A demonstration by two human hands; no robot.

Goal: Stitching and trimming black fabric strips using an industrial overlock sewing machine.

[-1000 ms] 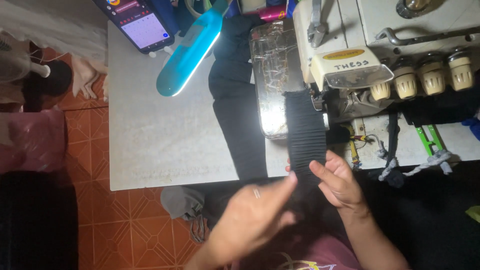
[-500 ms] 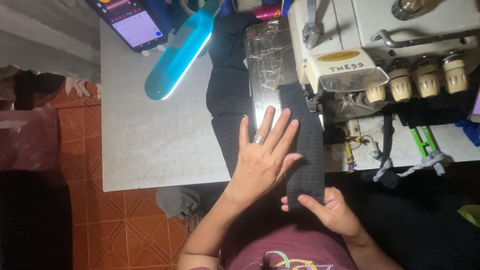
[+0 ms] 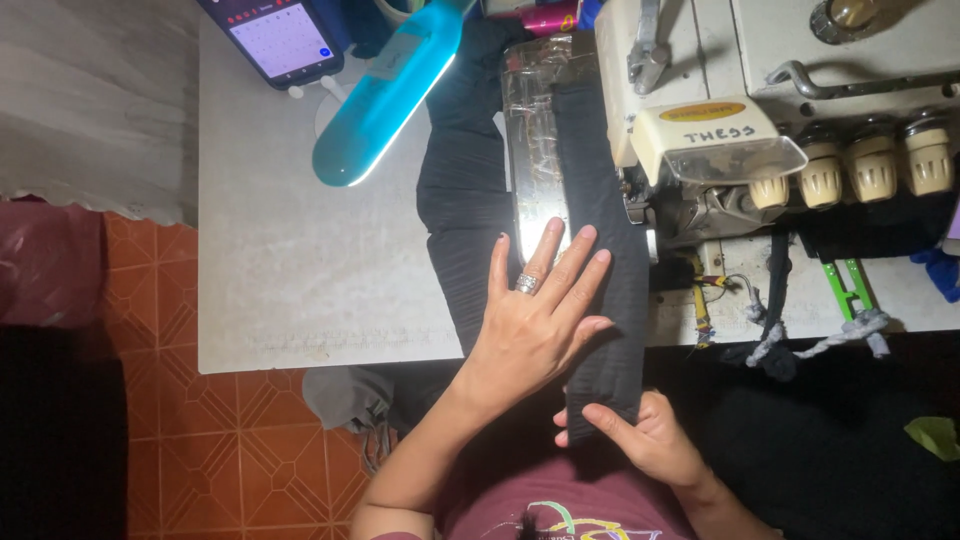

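Black fabric strip (image 3: 610,250) lies flat on the sewing machine bed, near end hanging off the table edge toward you.

Far left: phone (image 3: 275,40) propped at the table's back corner, screen lit, well clear of the work. Next to it the blue lamp (image 3: 385,95) slants over the white table (image 3: 300,270), apparently there to light the machine bed. Your left hand (image 3: 535,320) lies flat on the strip, fingers spread, ring on one finger; the palm presses the cloth down, likely to keep it smooth and straight. Your right hand (image 3: 645,435) is pinched shut on the strip's near end, thumb on top, probably keeping it taut. Sewing machine (image 3: 760,110) sits just right of the strip, knobs in a row, so the cloth edge runs alongside it.
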